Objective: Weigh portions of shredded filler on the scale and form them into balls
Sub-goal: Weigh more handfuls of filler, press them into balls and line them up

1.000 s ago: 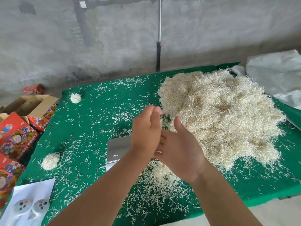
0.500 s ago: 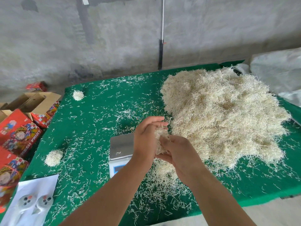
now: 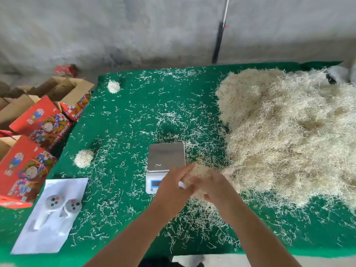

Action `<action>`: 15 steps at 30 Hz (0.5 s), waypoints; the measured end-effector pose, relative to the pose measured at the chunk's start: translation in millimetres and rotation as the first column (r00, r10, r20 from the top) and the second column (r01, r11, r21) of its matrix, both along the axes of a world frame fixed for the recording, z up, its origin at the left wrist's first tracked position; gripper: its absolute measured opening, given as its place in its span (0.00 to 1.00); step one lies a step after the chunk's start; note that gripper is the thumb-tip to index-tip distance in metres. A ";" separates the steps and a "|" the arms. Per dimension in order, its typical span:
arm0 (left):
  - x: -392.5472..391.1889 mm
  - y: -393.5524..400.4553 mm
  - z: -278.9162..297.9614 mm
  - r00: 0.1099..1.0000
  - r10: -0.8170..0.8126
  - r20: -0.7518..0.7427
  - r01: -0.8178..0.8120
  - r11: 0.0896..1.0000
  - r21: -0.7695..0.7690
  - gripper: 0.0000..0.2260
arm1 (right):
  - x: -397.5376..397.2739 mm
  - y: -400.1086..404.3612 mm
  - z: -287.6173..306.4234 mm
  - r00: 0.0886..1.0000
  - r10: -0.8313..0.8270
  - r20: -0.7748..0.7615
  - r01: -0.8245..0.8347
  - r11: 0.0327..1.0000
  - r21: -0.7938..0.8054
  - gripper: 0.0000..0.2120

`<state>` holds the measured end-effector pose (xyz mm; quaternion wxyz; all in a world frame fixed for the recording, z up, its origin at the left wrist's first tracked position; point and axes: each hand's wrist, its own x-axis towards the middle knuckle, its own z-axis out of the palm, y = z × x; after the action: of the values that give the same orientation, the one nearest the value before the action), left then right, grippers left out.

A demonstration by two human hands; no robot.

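A clump of pale shredded filler [image 3: 198, 173] sits pressed between my two hands just right of the scale's front. My left hand [image 3: 172, 185] cups it from the left, my right hand [image 3: 213, 186] curls round it from the right. The small scale [image 3: 165, 156] has a bare steel platform with one loose strand on it, and its blue display is partly hidden by my left hand. A big heap of filler [image 3: 289, 132] covers the right side of the green table [image 3: 134, 105]. Two finished balls lie at the left: the near ball [image 3: 83, 158] and the far ball [image 3: 113, 86].
Red printed cartons [image 3: 25, 170] and open cardboard boxes [image 3: 63, 87] stand off the table's left edge. A white sheet with two grey controllers [image 3: 63, 205] lies at the front left. Loose strands litter the cloth. A pole [image 3: 219, 35] leans on the grey wall behind.
My hands have come down from in front of the heap to beside the scale and closed round a clump of filler. The camera has tilted down and left.
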<state>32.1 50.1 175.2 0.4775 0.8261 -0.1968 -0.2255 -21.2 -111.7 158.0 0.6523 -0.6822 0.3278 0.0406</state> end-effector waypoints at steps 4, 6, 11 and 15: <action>8.4 45.2 -29.6 0.991 0.070 -0.111 -0.058 0.992 0.108 0.30 | 23.7 5.0 -26.7 0.997 0.021 -0.077 -0.025 0.998 -0.051 0.29; 9.6 75.9 -43.6 0.981 0.135 -0.140 -0.111 0.979 0.171 0.25 | 47.1 0.4 -44.4 0.996 -0.017 -0.090 0.006 0.992 -0.122 0.32; -0.7 152.3 -76.5 0.945 0.258 -0.203 -0.176 0.920 0.351 0.12 | 126.1 1.5 -76.9 0.989 0.096 -0.115 -0.132 0.920 -0.370 0.33; -10.6 197.5 -96.0 0.914 0.285 -0.288 -0.139 0.888 0.438 0.09 | 172.0 24.1 -104.8 0.977 0.141 -0.158 -0.194 0.895 -0.401 0.30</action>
<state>21.5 247.6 79.2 0.3433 0.8716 0.0339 -0.3482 150.9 -87.6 53.3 0.4649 -0.8268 0.3090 0.0690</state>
